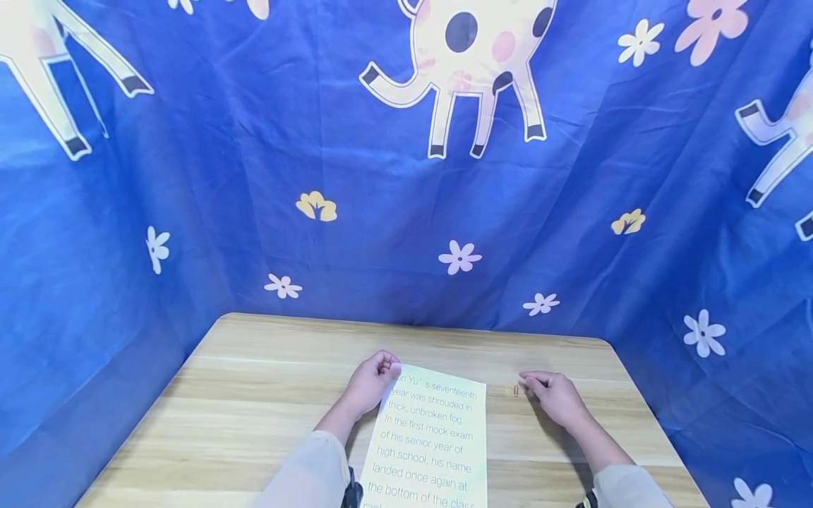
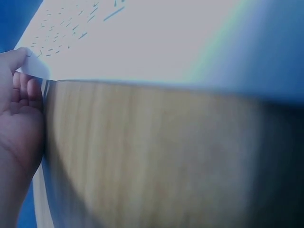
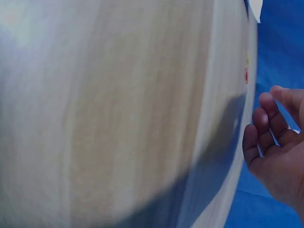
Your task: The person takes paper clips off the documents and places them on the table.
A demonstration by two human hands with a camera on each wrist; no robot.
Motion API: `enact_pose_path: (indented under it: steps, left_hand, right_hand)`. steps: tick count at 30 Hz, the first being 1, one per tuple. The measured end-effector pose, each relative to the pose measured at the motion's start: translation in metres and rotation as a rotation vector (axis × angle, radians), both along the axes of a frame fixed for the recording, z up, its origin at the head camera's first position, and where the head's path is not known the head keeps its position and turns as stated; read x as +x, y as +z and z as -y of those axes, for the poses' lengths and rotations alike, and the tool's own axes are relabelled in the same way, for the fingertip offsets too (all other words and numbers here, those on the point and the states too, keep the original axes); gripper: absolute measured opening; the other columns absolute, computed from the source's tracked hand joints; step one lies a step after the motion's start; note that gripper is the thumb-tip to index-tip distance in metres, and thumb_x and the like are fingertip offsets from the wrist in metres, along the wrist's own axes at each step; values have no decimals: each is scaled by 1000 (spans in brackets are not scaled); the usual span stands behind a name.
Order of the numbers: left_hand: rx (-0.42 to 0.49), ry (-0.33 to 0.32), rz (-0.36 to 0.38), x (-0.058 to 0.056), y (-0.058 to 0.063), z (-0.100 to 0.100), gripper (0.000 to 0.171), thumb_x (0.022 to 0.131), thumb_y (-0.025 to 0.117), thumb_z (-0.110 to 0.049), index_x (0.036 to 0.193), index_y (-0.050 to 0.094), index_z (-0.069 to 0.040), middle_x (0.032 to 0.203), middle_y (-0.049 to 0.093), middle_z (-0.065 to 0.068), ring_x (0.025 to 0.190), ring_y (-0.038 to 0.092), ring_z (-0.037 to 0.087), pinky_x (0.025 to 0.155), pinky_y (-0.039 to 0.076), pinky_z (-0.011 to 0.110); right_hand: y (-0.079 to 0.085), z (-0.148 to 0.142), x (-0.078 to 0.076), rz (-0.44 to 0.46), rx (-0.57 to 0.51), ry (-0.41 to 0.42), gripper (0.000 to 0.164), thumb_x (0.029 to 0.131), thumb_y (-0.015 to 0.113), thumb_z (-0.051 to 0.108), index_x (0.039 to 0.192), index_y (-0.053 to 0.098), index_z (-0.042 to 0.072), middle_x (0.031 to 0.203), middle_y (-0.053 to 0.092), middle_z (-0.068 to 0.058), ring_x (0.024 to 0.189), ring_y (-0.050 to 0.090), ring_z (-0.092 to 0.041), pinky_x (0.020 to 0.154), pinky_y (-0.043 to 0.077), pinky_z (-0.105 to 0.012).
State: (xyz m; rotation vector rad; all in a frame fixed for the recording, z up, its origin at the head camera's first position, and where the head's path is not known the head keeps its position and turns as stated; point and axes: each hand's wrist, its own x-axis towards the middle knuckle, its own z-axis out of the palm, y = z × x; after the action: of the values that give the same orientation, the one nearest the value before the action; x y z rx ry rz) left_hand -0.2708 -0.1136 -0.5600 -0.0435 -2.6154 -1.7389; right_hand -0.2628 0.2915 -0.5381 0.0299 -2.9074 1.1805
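A sheet of paper (image 1: 432,437) printed with large lines of text lies tilted toward the wearer in the head view. My left hand (image 1: 371,386) pinches its top left corner, thumb on the printed face; the left wrist view shows that hand (image 2: 21,109) under the corner of the sheet. Off the sheet's right side, a red paper clip (image 1: 516,391) and a yellow paper clip (image 1: 507,391) lie on the table. Just beside them is my right hand (image 1: 559,398), thumb and index fingertips close together. Whether something small is between those fingertips cannot be made out.
The light wood table (image 1: 267,395) has rounded far corners. Blue cloth (image 1: 381,268) with flower and animal prints hangs behind it and along both sides.
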Motion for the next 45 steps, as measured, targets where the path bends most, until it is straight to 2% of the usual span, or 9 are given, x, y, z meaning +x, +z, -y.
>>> enact_pose_path:
  steps: [2,4,9,13,18,23,29,38,45]
  left_hand:
    - [10,15,0,0,-1,-1,7,106,70,-20,110,70,-14,99,64,-1,92,58,14,88,50,28]
    - [26,33,-2,1,-2,-1,7,105,70,-18,109,70,-13,99,66,0,91,59,13,87,51,26]
    - [27,84,-5,4,0,3,7,103,72,-15,109,71,-11,99,68,2,90,60,13,83,51,24]
    - [-83,96,-43,4,4,10,6,103,71,-15,108,71,-11,97,69,2,85,60,13,78,51,24]
    - [-244,99,-93,0,8,15,4,103,72,-16,106,72,-13,92,71,-1,80,61,11,77,54,27]
    - [-343,85,-113,-4,7,14,5,101,75,-15,106,74,-13,93,76,-1,82,67,12,82,59,36]
    - [-423,93,-150,-8,5,12,6,98,78,-12,104,76,-11,89,75,-1,81,66,13,81,59,37]
    - [-385,123,-138,-10,4,12,19,90,85,-7,104,71,-7,92,59,3,85,55,16,79,49,32]
    - [-384,126,-131,-9,3,14,15,92,83,-9,86,71,-13,79,68,-3,76,60,12,77,52,32]
  right_hand:
    - [4,2,1,19,-57,-16,27,109,65,19,130,79,10,85,75,-10,62,62,-12,60,52,-29]
    - [8,6,5,17,-101,-16,27,109,64,18,130,78,9,87,75,-14,59,60,-8,57,49,-26]
    - [23,19,18,-35,-120,17,26,109,64,17,128,79,8,123,80,-19,101,76,-14,91,60,-28]
    - [36,29,31,-50,-135,28,24,109,65,17,127,79,11,121,80,-16,107,76,-20,94,58,-27]
    - [49,39,52,-86,-166,55,20,107,68,17,122,80,13,109,81,-10,98,73,-8,91,57,-22]
    - [56,49,72,-122,-207,96,17,105,69,12,118,80,11,98,79,-1,91,69,-1,84,58,-22]
    - [59,57,87,-120,-210,134,17,105,70,10,118,80,13,106,80,1,92,69,1,82,59,-23]
    - [58,61,96,-104,-202,163,18,106,69,15,122,79,15,118,79,-7,96,72,1,84,59,-23]
    - [57,65,99,-129,-201,171,18,106,70,14,121,79,15,118,80,-7,96,72,1,86,60,-23]
